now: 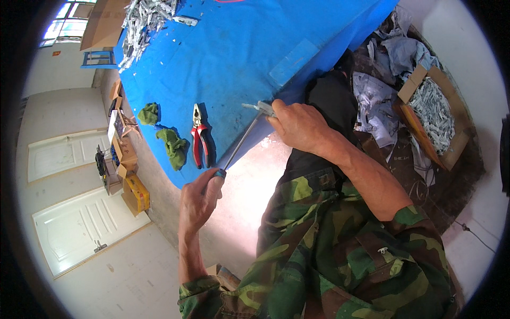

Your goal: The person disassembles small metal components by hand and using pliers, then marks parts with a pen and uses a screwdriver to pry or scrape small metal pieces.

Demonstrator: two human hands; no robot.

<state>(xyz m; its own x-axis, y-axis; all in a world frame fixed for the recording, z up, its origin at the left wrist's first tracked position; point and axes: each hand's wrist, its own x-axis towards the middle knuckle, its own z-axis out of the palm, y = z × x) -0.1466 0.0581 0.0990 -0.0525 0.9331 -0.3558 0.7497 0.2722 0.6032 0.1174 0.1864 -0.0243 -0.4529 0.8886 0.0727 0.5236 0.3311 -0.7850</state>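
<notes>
My left hand [201, 199] is closed round the blue-green handle of a screwdriver [244, 140]. Its long metal shaft slants up and right, its far end meeting a small grey-white part [265, 108]. That part is pinched in the fingers of my right hand [301, 125], which hide some of it, so its exact kind does not show. Both hands are near the close edge of a blue-covered table [234, 58]. On the cover, left of the screwdriver, lie combination pliers [199, 139] with red and black handles, jaws pointing away. Farther left are two crumpled green cloths [172, 148] [149, 113].
Silvery parts are heaped in a pile [144, 26] at the table's far left. To my right, a cardboard box [458, 146] holds many similar pieces, with grey plastic bags [376, 101] beside it. More boxes [135, 194] stand along the left wall near white doors [87, 226].
</notes>
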